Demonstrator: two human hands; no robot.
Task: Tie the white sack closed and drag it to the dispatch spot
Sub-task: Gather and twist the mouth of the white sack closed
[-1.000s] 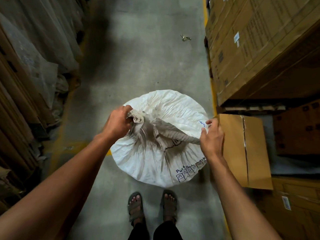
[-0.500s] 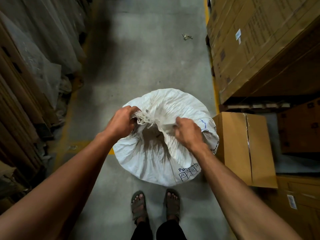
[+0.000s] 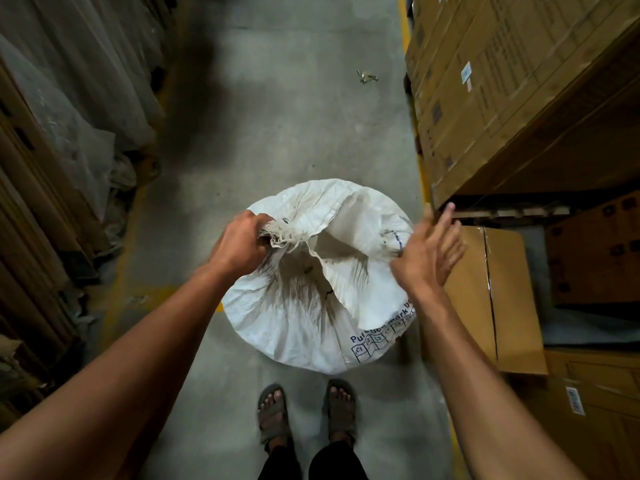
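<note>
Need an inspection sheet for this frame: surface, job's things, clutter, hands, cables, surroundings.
Surface: grey concrete floor, yellow line along the right edge.
Job's things: white sack stands on the floor, mouth not tied, a flap loose on the right.
Clutter: small crumpled scrap on the floor ahead.
Hands: left hand grips the frayed gathered corner; right hand open beside the sack, holding nothing.
Cables: nothing seen.
Surroundings: stacked cartons on the right, brown box close beside the sack, plastic-wrapped stock on the left, sandalled feet just behind the sack.
</note>
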